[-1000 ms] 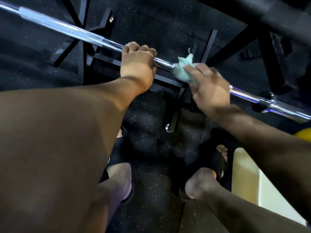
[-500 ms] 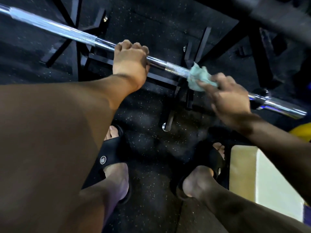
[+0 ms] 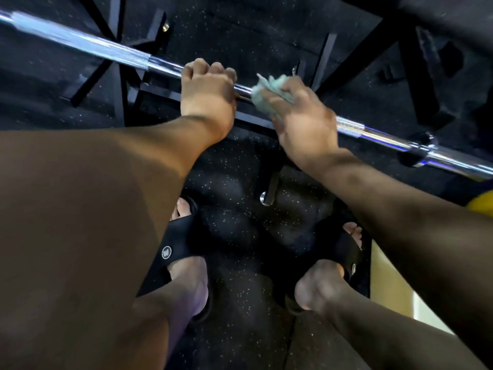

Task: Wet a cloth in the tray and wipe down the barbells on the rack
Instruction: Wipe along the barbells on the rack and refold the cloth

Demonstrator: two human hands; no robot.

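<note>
Barbell (image 3: pixel 112 50) runs far-left to near-right; left hand (image 3: pixel 209 93) clamps it, right hand (image 3: pixel 304 121) just beside, fingers wrapping pale green cloth (image 3: pixel 269 88) round the shaft.

A: Dim overall; the floor (image 3: pixel 240 225) is near black, and the bar (image 3: pixel 106 50) throws bright glare.
B: Blur?
A: The right hand (image 3: pixel 304 121) and cloth (image 3: pixel 269 89) smear. Wide-angle bend curves the bar toward the frame edges, and the upper right is murky.
</note>
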